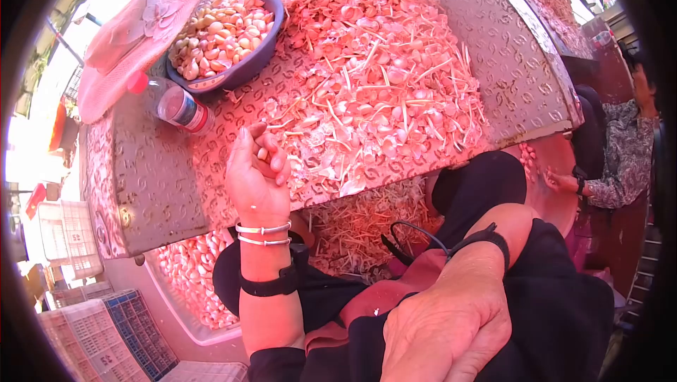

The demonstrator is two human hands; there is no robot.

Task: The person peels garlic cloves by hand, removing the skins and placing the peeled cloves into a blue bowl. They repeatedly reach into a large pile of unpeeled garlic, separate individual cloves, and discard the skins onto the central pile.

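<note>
My left hand (257, 170) is palm up at the front edge of the metal table (159, 191), its fingers curled. A small pale garlic clove (263, 154) seems to sit among those fingers. Just beyond it spreads a large heap of garlic cloves (374, 79) mixed with papery skins and dry stalks. Close to my body, low in view, my right hand (451, 325) is closed with its back toward me. Its fingers are mostly hidden, so I cannot make out what they hold.
A blue basin (271, 47) of peeled cloves, a straw hat (134, 43) and a plastic bottle (185, 108) are at the table's left. Below are a tub of garlic (194, 276) and plastic crates (99, 340). A person in a patterned sleeve (624, 149) sits at right.
</note>
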